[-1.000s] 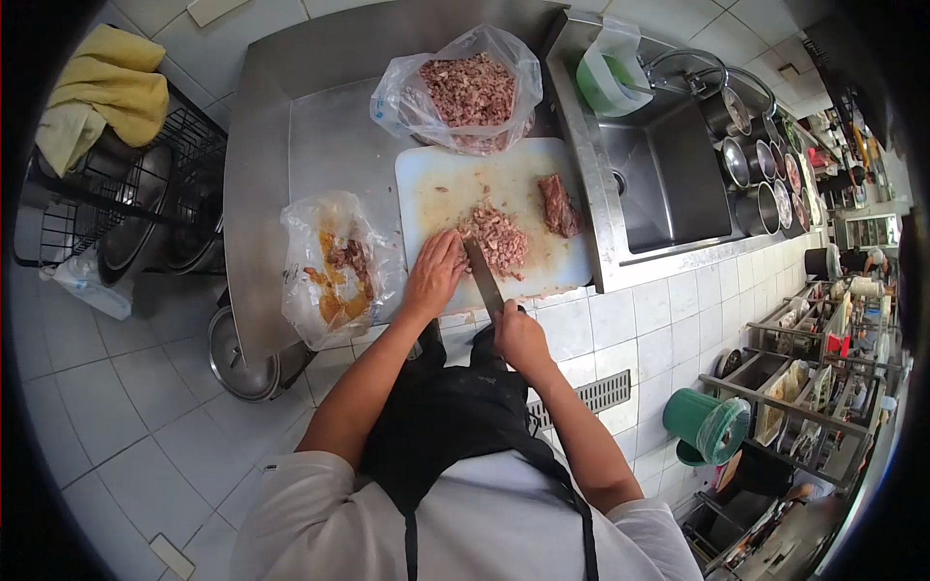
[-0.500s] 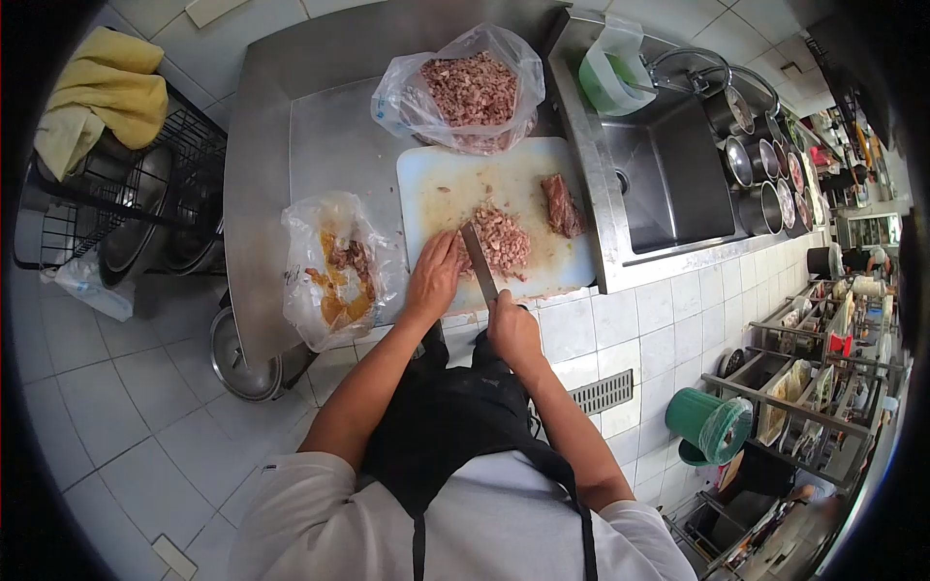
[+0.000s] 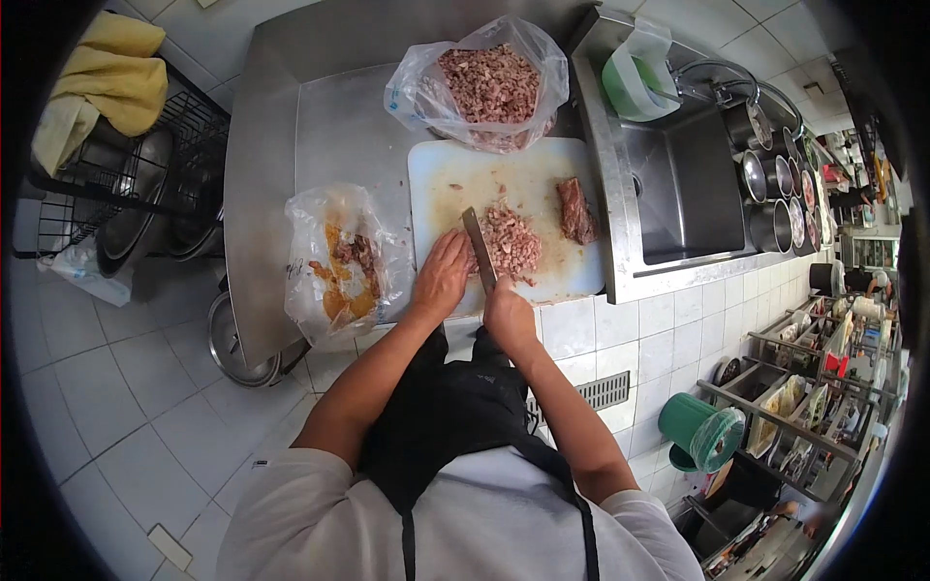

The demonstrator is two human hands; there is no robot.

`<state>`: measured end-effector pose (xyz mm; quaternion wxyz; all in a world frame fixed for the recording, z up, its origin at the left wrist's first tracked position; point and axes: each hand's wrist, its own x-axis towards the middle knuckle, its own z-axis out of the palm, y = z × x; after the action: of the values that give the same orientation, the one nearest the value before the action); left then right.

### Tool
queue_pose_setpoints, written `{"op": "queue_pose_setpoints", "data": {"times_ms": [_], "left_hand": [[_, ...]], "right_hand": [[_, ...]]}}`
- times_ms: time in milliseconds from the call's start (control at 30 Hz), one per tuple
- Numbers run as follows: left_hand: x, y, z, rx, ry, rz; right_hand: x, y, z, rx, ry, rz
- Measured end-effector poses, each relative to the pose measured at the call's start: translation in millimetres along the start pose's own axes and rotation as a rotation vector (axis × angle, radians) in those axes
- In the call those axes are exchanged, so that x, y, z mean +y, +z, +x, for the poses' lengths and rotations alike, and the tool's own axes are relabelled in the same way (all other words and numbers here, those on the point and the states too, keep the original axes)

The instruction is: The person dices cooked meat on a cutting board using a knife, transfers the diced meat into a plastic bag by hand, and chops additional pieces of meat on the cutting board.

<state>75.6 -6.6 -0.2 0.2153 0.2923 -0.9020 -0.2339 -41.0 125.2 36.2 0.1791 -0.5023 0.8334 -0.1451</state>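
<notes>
On the white cutting board (image 3: 438, 174), my right hand (image 3: 511, 316) grips a knife (image 3: 479, 242) with its blade pointing away from me. My left hand (image 3: 443, 275) is just left of the blade, fingers together and pressed down on meat that they mostly hide. Small chopped meat pieces (image 3: 511, 242) lie heaped right of the blade. A larger uncut piece of meat (image 3: 576, 210) rests at the board's right side. Beyond the board stands an open plastic bag (image 3: 412, 97) filled with chopped meat (image 3: 489, 85).
A clear bag (image 3: 305, 228) with yellowish residue and meat scraps lies left of the board. To the right is a steel sink (image 3: 683, 194) with a green container (image 3: 630, 82) and several metal pots (image 3: 770, 228). A black wire rack (image 3: 184, 126) stands at left.
The knife blade has shifted slightly away from me and left over the board, and is angled straighter. My left hand stays beside it. The whole view has shifted a little.
</notes>
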Motion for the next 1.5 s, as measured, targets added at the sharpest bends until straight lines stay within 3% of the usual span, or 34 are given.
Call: {"op": "queue_pose_setpoints", "data": {"times_ms": [200,500,733,1200,1333,1500], "left_hand": [[2.0,-2.3,3.1,0.041,0.03,-0.006],[11.1,-12.7,-1.3,0.035,-0.02,-0.044],[12.0,-1.0,-8.3,0.105,-0.091,-0.008],[10.3,6.0,-8.3,0.125,-0.115,0.035],[8.7,8.1,-4.4,0.144,-0.106,0.007],[9.4,7.2,-6.8,0.131,-0.096,-0.023]], "right_hand": [[-11.5,10.2,48.2,0.081,-0.009,0.084],[13.7,-24.9,-43.1,-0.047,0.0,0.083],[-7.5,-43.7,-41.2,0.038,-0.003,0.064],[-12.0,-18.8,-31.6,0.003,-0.019,-0.023],[-10.4,-4.4,-18.8,-0.036,0.027,0.009],[-15.1,23.4,45.1,0.088,-0.026,0.06]]}}
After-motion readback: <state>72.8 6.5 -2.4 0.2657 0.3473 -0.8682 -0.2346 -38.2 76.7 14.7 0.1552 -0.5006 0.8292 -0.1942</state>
